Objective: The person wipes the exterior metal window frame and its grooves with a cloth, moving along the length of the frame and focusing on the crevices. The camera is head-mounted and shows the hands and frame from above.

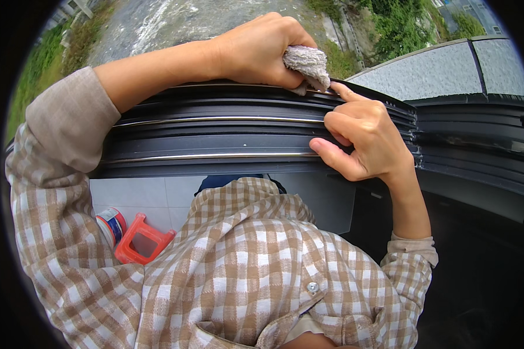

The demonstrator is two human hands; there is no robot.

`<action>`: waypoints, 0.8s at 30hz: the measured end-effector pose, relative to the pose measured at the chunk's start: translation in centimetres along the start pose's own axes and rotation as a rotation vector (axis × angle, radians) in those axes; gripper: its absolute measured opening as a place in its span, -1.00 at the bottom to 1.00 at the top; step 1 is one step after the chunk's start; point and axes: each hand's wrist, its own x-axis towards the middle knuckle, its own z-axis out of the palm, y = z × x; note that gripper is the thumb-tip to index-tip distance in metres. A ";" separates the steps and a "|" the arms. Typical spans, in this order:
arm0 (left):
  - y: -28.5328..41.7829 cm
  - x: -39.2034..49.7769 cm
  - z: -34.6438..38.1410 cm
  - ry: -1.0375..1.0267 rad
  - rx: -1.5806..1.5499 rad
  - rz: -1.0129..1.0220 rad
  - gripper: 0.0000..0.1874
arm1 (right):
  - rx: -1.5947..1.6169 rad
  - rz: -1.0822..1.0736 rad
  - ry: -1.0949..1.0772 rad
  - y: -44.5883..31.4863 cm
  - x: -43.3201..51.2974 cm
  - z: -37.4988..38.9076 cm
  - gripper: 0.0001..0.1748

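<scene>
My left hand (266,50) is closed around a bunched grey cloth (307,65) at the outer edge of a dark sliding-window track (218,141). A corner of the cloth hangs against the outermost rail. My right hand (362,131) is over the same track, just right of the cloth, with nothing held in it. Its index finger reaches to the outer rail beside the cloth's tip, the middle fingers are curled, and the thumb points left above the inner rail. Bright metal strips run along the rails.
The track meets a side frame (471,139) at a corner on the right. Outside lie a grey ledge (428,72), rough ground and greenery. On the tiled floor (131,192) at lower left stand a red plastic stool (124,248) and a round tub (114,222).
</scene>
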 end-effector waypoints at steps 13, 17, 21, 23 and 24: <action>0.0 0.0 -0.1 -0.001 0.002 -0.004 -0.77 | 0.040 -0.013 0.056 0.5 0.1 0.1 -0.62; -0.2 0.0 0.0 0.011 0.004 0.019 -0.78 | -0.018 0.134 0.299 1.1 -0.9 -1.7 -0.65; -0.5 0.0 0.1 0.025 0.045 0.049 -0.79 | 0.063 0.409 0.657 2.2 -2.6 -3.5 -0.66; -0.6 0.0 0.2 0.024 0.056 0.060 -0.80 | 0.172 0.487 0.795 2.3 -4.0 -3.6 -0.71; -0.6 -0.1 0.1 0.014 0.039 0.037 -0.80 | 0.197 0.508 0.835 2.2 -4.7 -3.6 -0.76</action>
